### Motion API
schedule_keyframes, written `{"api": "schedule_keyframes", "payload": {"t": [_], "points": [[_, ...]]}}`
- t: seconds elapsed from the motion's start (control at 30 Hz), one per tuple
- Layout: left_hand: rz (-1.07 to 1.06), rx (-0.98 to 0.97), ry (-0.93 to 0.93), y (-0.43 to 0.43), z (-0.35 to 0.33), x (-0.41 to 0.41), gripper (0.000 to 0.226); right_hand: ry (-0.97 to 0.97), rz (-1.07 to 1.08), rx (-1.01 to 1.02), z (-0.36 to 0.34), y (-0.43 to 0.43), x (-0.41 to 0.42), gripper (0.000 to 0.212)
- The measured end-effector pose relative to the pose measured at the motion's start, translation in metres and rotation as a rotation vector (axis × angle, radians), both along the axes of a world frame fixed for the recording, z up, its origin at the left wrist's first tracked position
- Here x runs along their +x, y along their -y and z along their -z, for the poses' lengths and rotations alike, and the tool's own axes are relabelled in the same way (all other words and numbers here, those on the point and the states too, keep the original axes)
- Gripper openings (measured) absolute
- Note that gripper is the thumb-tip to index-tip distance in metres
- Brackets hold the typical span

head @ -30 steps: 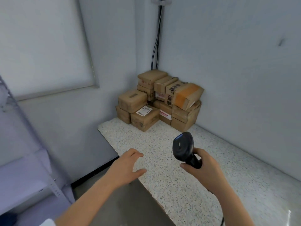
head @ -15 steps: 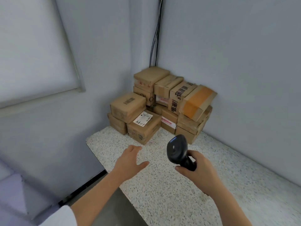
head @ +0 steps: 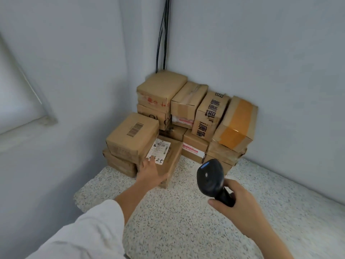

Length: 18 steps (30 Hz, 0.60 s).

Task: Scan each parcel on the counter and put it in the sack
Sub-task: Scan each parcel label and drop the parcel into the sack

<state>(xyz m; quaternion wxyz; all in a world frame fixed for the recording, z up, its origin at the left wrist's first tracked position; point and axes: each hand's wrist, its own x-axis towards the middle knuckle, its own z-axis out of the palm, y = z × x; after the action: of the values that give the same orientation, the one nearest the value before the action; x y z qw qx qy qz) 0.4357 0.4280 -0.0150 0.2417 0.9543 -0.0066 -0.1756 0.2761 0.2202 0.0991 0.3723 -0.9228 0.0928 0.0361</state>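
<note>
Several brown cardboard parcels [head: 186, 116] are stacked in the far corner of a speckled counter [head: 186, 221]. The front parcel [head: 170, 159] lies low and carries a white label [head: 158, 151] with handwriting. My left hand [head: 151, 173] rests on that parcel's near top edge, fingers spread and reaching the label, thumb along the front edge. My right hand [head: 237, 204] grips the handle of a black barcode scanner [head: 211, 177], held upright above the counter to the right of that parcel. No sack is in view.
Grey walls meet behind the stack, with black cables [head: 162, 34] running down the corner. A window ledge [head: 24, 126] sits at the left. The counter's left edge [head: 78, 199] drops off near my left forearm.
My left hand has moved forward from above the counter onto the front labelled parcel. The view has moved closer to the stack. The scanner stays in my right hand.
</note>
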Motion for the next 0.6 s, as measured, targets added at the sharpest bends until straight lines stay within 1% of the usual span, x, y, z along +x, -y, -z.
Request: {"api": "schedule_keyframes", "payload": {"t": [0.13,0.27,0.4,0.6], "points": [[-0.053,0.08,-0.012,-0.004,0.021,0.028,0.095,-0.032,0.023,0.006,0.005,-0.003,0.013,0.038],[-0.037,0.139,-0.047,-0.005,0.03,0.043,0.101,-0.046,0.066,0.017,0.007,-0.003,0.019,0.037],[0.004,0.155,-0.107,-0.006,0.036,0.052,0.111,-0.06,0.068,-0.007,0.009,-0.004,0.025,0.039],[0.027,0.139,-0.172,-0.009,0.043,0.059,0.109,-0.069,0.078,0.004,0.016,-0.001,0.029,0.04]]}}
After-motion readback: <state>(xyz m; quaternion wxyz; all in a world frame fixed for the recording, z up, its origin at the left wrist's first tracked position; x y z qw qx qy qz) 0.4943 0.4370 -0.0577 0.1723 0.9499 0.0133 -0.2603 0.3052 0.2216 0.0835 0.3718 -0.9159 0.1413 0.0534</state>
